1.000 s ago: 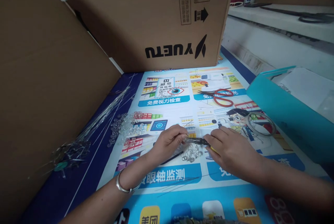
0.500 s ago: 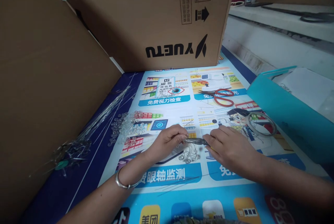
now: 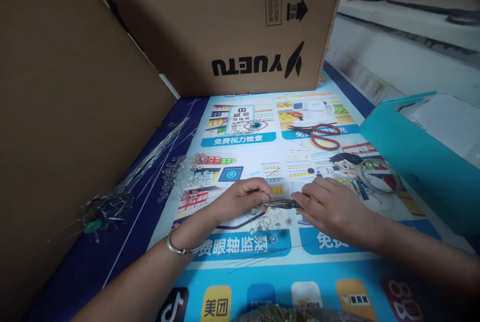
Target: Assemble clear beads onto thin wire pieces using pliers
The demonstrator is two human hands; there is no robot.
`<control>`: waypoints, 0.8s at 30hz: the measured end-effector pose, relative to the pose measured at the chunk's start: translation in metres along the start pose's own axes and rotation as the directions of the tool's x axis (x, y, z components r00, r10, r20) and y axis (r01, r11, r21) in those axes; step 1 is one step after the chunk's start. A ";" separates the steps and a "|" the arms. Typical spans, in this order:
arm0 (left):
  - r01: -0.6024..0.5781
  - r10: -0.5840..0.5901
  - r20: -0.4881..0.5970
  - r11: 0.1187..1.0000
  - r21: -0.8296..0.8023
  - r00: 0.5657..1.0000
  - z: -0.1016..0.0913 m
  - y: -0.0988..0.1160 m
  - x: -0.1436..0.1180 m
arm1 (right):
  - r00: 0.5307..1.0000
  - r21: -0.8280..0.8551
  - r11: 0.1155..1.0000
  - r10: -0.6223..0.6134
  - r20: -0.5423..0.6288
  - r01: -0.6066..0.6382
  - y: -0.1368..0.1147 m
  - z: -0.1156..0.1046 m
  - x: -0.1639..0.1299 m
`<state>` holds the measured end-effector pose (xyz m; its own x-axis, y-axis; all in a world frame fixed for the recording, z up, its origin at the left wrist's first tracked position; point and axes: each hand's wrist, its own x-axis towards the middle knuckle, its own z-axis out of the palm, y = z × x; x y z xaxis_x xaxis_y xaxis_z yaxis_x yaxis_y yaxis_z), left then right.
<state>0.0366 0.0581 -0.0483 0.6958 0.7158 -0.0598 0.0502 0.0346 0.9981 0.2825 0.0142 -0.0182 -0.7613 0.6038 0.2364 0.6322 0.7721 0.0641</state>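
Beaded wire (image 3: 264, 223) shifted lower; left hand (image 3: 243, 198) pinches it, right hand (image 3: 332, 210) grips pliers (image 3: 281, 204).

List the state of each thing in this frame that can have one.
Left hand: pinched on the wire piece.
Right hand: closed on the pliers.
Pliers: tips shut on the wire piece.
Wire piece: beaded, partly bent into loops.
Scissors: lying flat, blades shut.
Blue box: open.
Beads: loose pile.
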 end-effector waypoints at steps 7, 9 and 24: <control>0.036 -0.030 0.064 0.996 -0.086 0.998 0.001 0.005 0.000 | 0.999 0.009 1.000 -0.016 0.035 0.015 -0.001 0.001 0.000; 0.038 -0.033 0.076 0.997 -0.061 0.997 0.002 0.007 0.000 | 0.999 0.011 1.000 -0.017 0.043 0.016 -0.001 0.001 -0.001; 0.000 -0.006 0.065 0.996 0.090 0.998 0.000 0.006 0.000 | 0.985 0.132 0.978 0.153 0.075 -0.162 -0.006 0.002 -0.002</control>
<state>0.0373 0.0583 -0.0424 0.7403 0.6690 -0.0665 0.1148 -0.0284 0.9930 0.2800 0.0086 -0.0206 -0.6640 0.7283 0.1695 0.7229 0.6832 -0.1036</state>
